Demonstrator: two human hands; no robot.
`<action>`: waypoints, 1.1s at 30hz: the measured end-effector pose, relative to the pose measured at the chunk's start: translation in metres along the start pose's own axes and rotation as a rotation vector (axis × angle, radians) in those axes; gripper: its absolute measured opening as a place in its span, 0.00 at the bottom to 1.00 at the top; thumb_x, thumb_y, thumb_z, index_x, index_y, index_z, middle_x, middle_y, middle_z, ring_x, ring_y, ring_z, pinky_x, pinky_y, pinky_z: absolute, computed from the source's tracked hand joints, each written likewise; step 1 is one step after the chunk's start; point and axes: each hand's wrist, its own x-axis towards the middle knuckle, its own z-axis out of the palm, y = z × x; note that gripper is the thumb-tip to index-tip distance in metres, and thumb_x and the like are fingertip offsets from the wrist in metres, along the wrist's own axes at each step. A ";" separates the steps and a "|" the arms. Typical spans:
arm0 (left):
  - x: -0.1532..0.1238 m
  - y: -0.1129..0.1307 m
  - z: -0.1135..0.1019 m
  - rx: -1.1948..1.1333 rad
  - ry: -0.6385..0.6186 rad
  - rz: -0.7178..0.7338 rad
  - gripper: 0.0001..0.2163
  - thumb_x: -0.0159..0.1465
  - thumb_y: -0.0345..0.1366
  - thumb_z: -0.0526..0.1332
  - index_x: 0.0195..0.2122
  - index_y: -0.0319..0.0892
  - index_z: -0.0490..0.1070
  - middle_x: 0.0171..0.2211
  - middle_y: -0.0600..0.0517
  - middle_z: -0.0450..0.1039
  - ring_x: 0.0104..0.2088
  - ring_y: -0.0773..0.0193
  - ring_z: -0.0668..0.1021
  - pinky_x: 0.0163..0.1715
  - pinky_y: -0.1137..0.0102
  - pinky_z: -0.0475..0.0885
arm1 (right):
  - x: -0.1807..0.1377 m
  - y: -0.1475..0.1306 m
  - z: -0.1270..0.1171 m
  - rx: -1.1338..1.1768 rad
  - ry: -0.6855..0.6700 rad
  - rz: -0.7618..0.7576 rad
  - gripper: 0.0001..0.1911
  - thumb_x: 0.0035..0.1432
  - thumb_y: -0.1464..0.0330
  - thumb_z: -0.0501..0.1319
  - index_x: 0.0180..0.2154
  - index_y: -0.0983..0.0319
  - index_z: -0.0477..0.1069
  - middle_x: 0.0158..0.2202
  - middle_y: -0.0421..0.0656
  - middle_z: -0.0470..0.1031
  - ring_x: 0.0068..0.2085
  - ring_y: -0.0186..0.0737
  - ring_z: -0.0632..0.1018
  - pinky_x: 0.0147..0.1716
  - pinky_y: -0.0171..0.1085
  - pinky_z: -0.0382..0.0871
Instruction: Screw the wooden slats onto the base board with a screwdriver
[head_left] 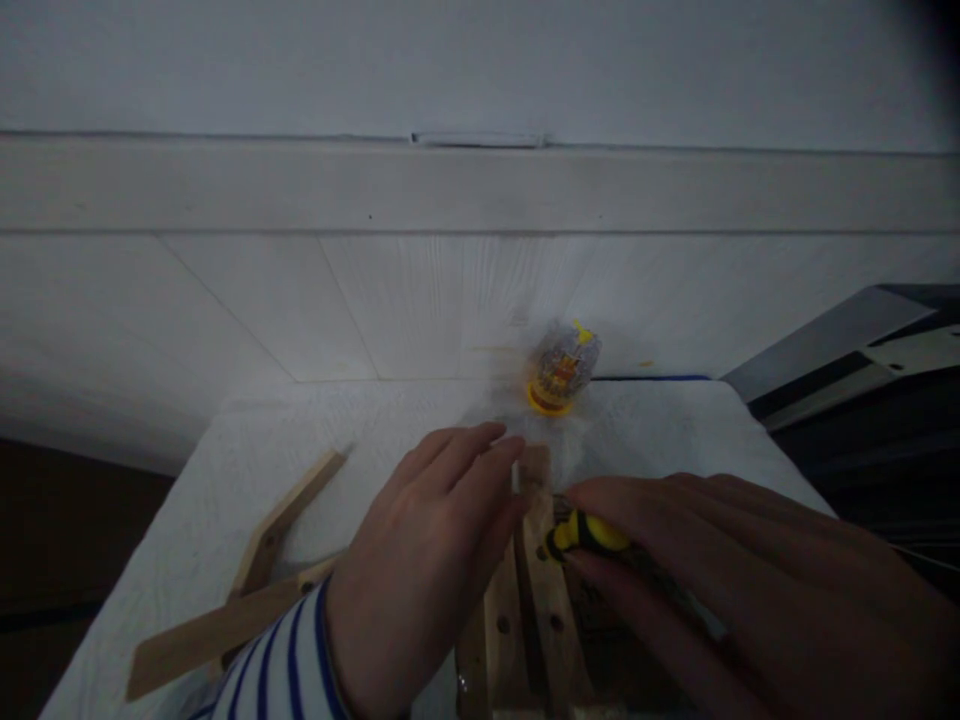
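Note:
My left hand (427,560), in a blue-and-white striped sleeve, rests with fingers together on the top of a wooden slat assembly (544,600) with drilled holes. My right hand (720,580) is closed around a yellow-and-black tool (585,533), a screwdriver by its look, its tip against the wooden slat. Both hands sit over the near middle of a white-covered table (247,470).
A small clear container with a yellow base (561,368) stands at the table's far edge. Loose wooden strips (255,575) lie at the left. A white panelled wall (450,290) rises behind. A dark flat object (855,350) lies at the right.

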 end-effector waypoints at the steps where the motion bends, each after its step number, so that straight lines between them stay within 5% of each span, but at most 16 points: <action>1: 0.001 -0.001 0.003 0.016 -0.005 0.009 0.13 0.61 0.31 0.56 0.48 0.39 0.64 0.48 0.47 0.66 0.48 0.58 0.68 0.46 0.62 0.66 | 0.000 0.000 0.000 -0.006 0.008 -0.004 0.11 0.58 0.70 0.47 0.41 0.60 0.64 0.29 0.40 0.74 0.26 0.38 0.74 0.23 0.38 0.64; 11: -0.003 -0.003 0.009 0.110 -0.152 0.095 0.17 0.60 0.28 0.54 0.52 0.37 0.60 0.53 0.47 0.62 0.52 0.54 0.63 0.50 0.57 0.62 | 0.002 0.000 -0.001 0.016 0.006 0.004 0.11 0.58 0.71 0.48 0.41 0.61 0.64 0.30 0.40 0.74 0.28 0.37 0.73 0.26 0.38 0.65; 21: -0.004 -0.008 -0.003 -0.038 -0.222 0.109 0.27 0.56 0.35 0.60 0.56 0.41 0.53 0.56 0.47 0.57 0.56 0.54 0.57 0.54 0.55 0.57 | 0.006 -0.002 -0.003 0.039 -0.003 -0.003 0.10 0.59 0.70 0.47 0.37 0.61 0.65 0.27 0.40 0.72 0.25 0.38 0.72 0.24 0.38 0.66; 26: -0.002 -0.001 -0.009 -0.187 -0.120 0.068 0.18 0.57 0.32 0.59 0.49 0.42 0.63 0.49 0.49 0.66 0.49 0.61 0.66 0.49 0.64 0.63 | 0.004 0.000 0.000 0.053 -0.020 0.018 0.09 0.58 0.70 0.48 0.40 0.60 0.64 0.30 0.40 0.73 0.28 0.38 0.73 0.26 0.39 0.67; 33: -0.002 0.008 -0.001 -0.348 -0.205 -0.047 0.08 0.54 0.33 0.63 0.36 0.43 0.71 0.31 0.54 0.73 0.33 0.63 0.73 0.39 0.67 0.67 | 0.003 -0.001 0.000 0.027 -0.045 0.030 0.07 0.58 0.69 0.49 0.34 0.60 0.64 0.32 0.40 0.73 0.28 0.38 0.73 0.27 0.40 0.68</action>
